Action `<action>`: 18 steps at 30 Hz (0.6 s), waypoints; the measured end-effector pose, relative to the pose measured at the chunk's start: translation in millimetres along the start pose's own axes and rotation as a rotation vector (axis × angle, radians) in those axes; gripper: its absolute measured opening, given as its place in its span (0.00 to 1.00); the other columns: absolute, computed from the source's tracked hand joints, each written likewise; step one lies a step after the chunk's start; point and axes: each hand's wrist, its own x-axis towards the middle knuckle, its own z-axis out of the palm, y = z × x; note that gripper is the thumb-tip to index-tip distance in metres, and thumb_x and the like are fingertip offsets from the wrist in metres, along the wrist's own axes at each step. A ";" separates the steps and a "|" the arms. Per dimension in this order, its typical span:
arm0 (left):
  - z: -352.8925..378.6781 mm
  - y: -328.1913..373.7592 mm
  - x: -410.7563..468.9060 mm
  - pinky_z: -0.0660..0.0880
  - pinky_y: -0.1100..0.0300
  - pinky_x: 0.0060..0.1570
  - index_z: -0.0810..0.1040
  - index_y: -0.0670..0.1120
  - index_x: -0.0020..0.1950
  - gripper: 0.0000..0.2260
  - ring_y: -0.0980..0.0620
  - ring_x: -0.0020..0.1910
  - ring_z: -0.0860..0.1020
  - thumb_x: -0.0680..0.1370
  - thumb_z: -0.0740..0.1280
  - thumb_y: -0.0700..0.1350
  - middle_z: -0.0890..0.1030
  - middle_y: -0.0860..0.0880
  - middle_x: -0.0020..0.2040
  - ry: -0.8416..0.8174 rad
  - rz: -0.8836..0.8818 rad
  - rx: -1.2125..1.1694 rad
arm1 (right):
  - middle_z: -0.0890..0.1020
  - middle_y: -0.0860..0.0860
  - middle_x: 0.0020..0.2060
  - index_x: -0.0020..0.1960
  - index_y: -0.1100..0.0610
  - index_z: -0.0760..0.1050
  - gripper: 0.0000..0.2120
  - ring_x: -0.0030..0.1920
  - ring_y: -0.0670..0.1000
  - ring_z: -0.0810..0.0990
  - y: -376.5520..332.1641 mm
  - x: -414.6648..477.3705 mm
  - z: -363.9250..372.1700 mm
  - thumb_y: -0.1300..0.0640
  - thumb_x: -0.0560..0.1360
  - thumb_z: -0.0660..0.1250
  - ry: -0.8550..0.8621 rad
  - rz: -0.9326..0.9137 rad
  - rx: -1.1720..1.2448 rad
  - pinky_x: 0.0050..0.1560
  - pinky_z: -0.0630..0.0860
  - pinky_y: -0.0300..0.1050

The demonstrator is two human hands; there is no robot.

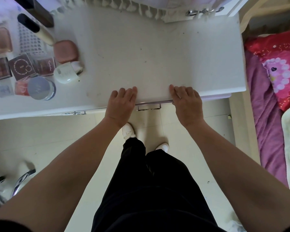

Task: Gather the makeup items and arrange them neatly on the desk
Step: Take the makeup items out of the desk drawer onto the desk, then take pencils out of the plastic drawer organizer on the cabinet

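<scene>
Makeup items (46,65) are bunched at the far-left end of the desktop (141,56), some cut by the frame edge + blurry. Round jar (40,88) w/ lilac lid near front edge overlaps a coral thing I can't ID; behind it white case (66,73), pink compact (65,51), mauve box (22,66), eyeshadow palette (0,68) w/ pans showing, black-capped tube (35,30) toward back-left corner; closed ones hide their contents. Left hand (120,104) and right hand (186,104) rest on the front edge right of mid, fingers laid loose on top, gripping nothing, thumbs out of sight; drawer (216,97) below shows only a lilac sliver, inside hidden.
</scene>
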 end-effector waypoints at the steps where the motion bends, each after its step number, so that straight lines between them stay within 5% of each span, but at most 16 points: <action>1: -0.8 0.5 -0.3 0.70 0.53 0.40 0.75 0.39 0.65 0.29 0.45 0.40 0.73 0.65 0.76 0.43 0.76 0.45 0.46 -0.015 0.002 -0.010 | 0.79 0.52 0.51 0.68 0.57 0.73 0.32 0.48 0.56 0.76 0.1 0.0 -1.4 0.62 0.65 0.76 -0.013 -0.002 0.002 0.51 0.75 0.48; 7: -31.7 -1.1 7.0 0.74 0.54 0.44 0.70 0.41 0.70 0.32 0.44 0.50 0.75 0.67 0.75 0.42 0.76 0.45 0.56 -0.303 -0.019 -0.079 | 0.76 0.53 0.55 0.71 0.56 0.69 0.35 0.50 0.55 0.76 0.1 16.8 -37.9 0.62 0.64 0.72 -0.353 -0.058 -0.091 0.42 0.76 0.45; 11: -59.1 -14.2 9.3 0.68 0.47 0.63 0.60 0.47 0.76 0.25 0.43 0.66 0.69 0.80 0.61 0.46 0.69 0.45 0.71 -0.340 -0.061 -0.089 | 0.67 0.53 0.70 0.75 0.51 0.63 0.26 0.67 0.56 0.68 14.3 29.1 -67.8 0.53 0.78 0.62 -0.534 0.023 0.134 0.58 0.74 0.51; 18: -189.9 -61.8 46.6 0.61 0.37 0.70 0.61 0.46 0.78 0.24 0.38 0.76 0.60 0.84 0.53 0.54 0.60 0.40 0.78 0.219 -0.268 -0.211 | 0.63 0.62 0.76 0.78 0.57 0.60 0.28 0.74 0.64 0.65 50.2 68.7 -185.7 0.45 0.82 0.56 0.085 0.211 0.244 0.68 0.67 0.59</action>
